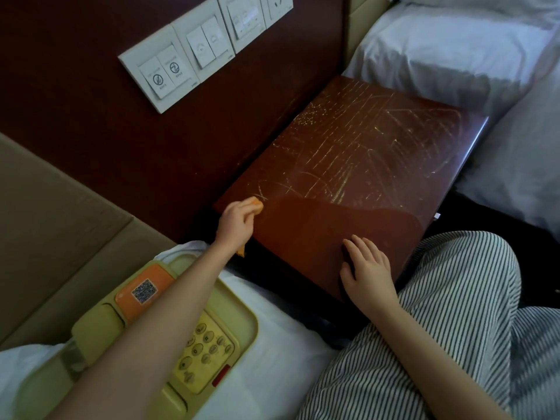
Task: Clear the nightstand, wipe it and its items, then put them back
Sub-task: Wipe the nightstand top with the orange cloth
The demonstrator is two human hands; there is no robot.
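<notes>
Your left hand is gripping the orange cloth, fingers curled on it, at the nightstand corner by the wall; your right hand is resting flat at the nearest corner, fingers straight, slightly apart; the telephone is lying on the bed.

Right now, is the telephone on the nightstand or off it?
Off. The telephone lies on the white bedding beside the nightstand, where the left hand holds an orange cloth.
</notes>
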